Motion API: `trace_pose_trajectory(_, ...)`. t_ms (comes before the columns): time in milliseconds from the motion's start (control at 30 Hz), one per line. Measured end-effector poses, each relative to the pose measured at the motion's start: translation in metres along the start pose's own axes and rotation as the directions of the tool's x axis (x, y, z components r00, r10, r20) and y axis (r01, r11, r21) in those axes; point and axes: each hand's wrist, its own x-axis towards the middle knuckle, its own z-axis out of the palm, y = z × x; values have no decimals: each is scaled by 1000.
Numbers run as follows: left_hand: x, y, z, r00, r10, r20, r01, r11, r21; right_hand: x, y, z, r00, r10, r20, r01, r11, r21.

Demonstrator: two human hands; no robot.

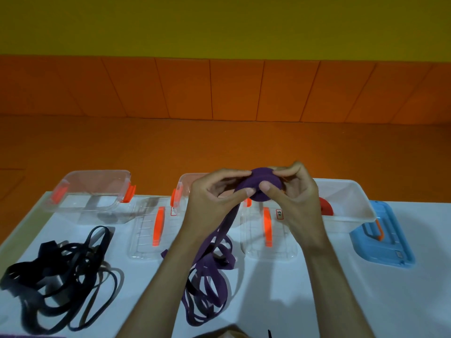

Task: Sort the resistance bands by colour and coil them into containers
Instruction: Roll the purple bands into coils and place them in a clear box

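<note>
Purple coil (pixel 258 178) held up above the bench (pixel 317 301), pinched between both hands. On the left hand (pixel 214 198) the thumb lies against the coil's near face and the fingers (pixel 229 174) curl over its far edge. The right hand (pixel 296 191) grips it the same way from the other side, thumb pressed near the coil's centre. A loose tail drops from the coil, between the wrists, to the purple pile (pixel 210 276) on the bench (several loops, tangled).

Black bands (pixel 61 272) heaped at the left, well apart from the purple pile.

Back row, three open boxes: left box (pixel 92 191), clear; middle box (pixel 181 189), mostly hidden behind the left hand; right box (pixel 346 198), with a red coil (pixel 325 207) showing at its left end.

Lids flat on the bench, nearer: first clear lid (pixel 156 228) and second clear lid (pixel 268 230), both with orange handles, flank the tail. Blue lid (pixel 380 237) at the right, its far corner covered by the right box.
</note>
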Motion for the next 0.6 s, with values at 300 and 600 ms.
trace_pose_trajectory(300, 1, -3, -3, 1000, 10, 22, -11, 999, 52, 2, 7, -7, 999, -24, -35, 21, 998, -65)
trace_pose_trajectory(600, -4, -1, 3, 999, -31, -27, 31, 999, 5, -3, 11, -6, 994, -32, -104, 32, 999, -5)
